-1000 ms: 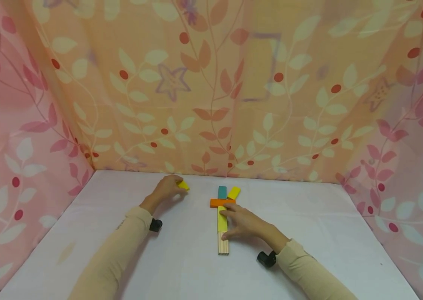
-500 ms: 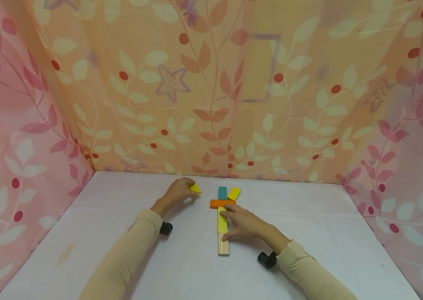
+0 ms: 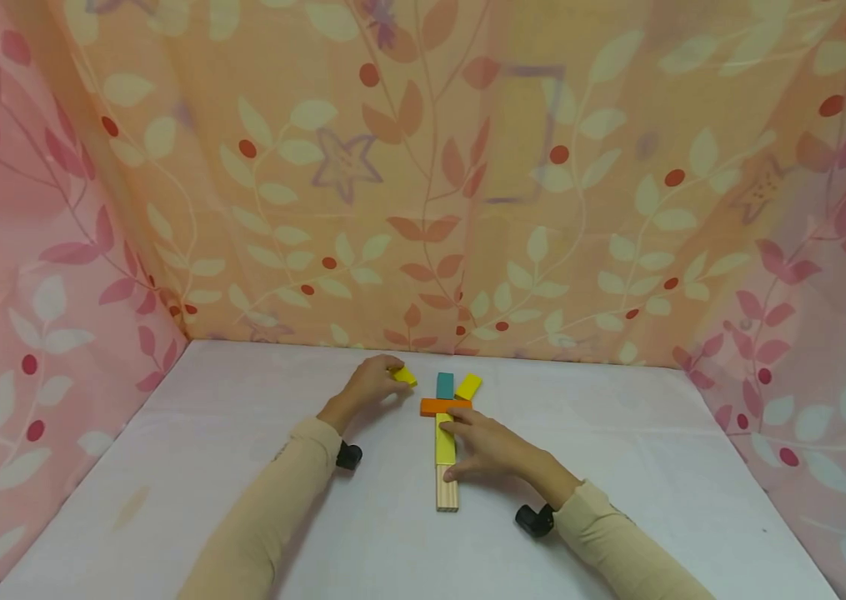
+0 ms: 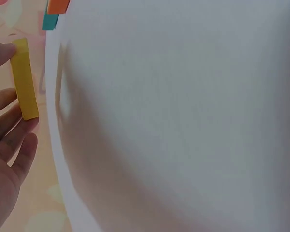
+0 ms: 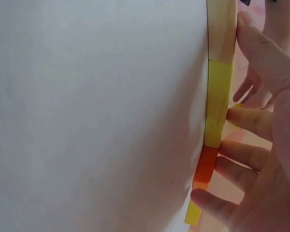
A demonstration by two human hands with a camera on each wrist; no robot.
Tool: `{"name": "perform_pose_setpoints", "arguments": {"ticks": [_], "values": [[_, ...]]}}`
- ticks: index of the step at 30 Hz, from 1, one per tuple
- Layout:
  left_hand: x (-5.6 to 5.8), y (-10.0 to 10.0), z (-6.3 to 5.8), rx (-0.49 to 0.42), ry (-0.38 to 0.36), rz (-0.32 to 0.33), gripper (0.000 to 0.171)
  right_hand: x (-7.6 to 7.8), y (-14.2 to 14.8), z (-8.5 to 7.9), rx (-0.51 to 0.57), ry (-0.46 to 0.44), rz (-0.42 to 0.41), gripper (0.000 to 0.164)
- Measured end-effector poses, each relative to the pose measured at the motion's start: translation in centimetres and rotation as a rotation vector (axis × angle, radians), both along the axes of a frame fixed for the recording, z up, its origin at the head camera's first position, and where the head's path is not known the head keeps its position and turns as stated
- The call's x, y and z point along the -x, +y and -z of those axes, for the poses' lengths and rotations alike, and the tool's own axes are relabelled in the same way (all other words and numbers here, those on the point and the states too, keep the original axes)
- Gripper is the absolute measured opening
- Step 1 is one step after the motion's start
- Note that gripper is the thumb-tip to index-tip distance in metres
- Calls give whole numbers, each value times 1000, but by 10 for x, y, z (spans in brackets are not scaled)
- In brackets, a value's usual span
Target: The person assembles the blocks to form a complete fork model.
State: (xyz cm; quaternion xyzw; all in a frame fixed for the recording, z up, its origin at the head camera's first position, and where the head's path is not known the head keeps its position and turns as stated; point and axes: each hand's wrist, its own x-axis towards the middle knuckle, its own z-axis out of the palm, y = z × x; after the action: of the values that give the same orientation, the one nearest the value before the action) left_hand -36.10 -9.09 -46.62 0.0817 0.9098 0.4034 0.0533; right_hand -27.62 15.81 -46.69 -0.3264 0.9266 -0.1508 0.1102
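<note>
My left hand point(image 3: 368, 387) pinches a bright yellow block point(image 3: 405, 377) between thumb and fingers; the left wrist view shows that yellow block point(image 4: 24, 79) lifted above the table. My right hand point(image 3: 501, 444) rests its spread fingertips on a row of blocks. Thumb lies on the plain wooden block point(image 3: 448, 495), other fingers on the pale yellow block point(image 3: 444, 450) and the crosswise orange block point(image 3: 433, 407). Beyond the orange one lies a teal block point(image 3: 445, 385), with another bright yellow block point(image 3: 469, 386) slanting to its right. Fingers partly cover the row.
A white cloth point(image 3: 618, 442) covers the table. Floral fabric point(image 3: 423, 167) hangs behind it, and pink floral fabric stands at both sides. A small black wrist camera point(image 3: 534, 521) is strapped at the right sleeve, another black camera point(image 3: 349, 456) at the left one.
My left hand has moved right with the bright yellow block, closer to the teal block. The right hand and the laid blocks have stayed in place.
</note>
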Motion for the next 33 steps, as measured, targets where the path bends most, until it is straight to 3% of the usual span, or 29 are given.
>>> {"name": "perform_pose_setpoints", "arguments": {"ticks": [21, 33], "values": [[0, 29, 2, -15, -31, 30, 54, 0, 2, 1, 19, -9, -9, 88], [5, 37, 7, 74, -40, 48, 52, 1, 2, 3, 27, 8, -24, 88]]}}
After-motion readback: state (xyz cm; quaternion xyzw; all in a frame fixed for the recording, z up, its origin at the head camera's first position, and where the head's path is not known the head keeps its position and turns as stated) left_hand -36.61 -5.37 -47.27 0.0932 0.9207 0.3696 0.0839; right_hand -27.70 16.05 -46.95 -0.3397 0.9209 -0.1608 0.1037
